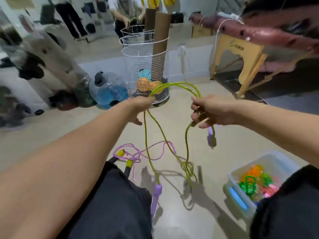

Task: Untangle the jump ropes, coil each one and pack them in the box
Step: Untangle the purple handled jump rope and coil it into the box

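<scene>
Both grips closed on green rope (172,84): left hand (143,106) and right hand (207,111) held loops apart, spreading its tangle (187,167) above floor (198,213).

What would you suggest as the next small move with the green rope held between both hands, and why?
Probably lift the green rope higher and shake out the knot dangling near the floor. Both the left hand and right hand grip strands, yet that tangle blocks coiling.

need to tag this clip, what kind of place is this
Probably an indoor activity or storage room: a bare floor, a wire mesh bin holding balls, a folding massage table, and a clear box of toys.
</scene>
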